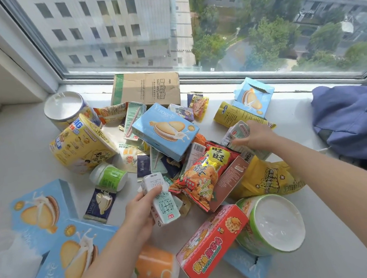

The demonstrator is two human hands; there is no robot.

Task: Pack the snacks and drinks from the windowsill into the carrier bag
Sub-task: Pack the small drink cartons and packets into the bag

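A heap of snacks and drinks covers the white windowsill (19, 144). My left hand (139, 210) grips a small pale-green milk carton (160, 202) near the front of the heap. My right hand (255, 137) reaches over the pile, and its fingers curl round a second pale milk carton (235, 133) lying at the right. Between the hands lies a red and yellow snack bag (204, 176). A blue fabric bag (349, 120) lies crumpled at the far right of the sill.
Blue biscuit boxes (165, 131) lie in the middle and at the front left. Yellow tubs (82, 143) stand at the left, a green tub (271, 223) and a red cookie box (210, 242) at the front right. A cardboard box (147, 89) leans against the window.
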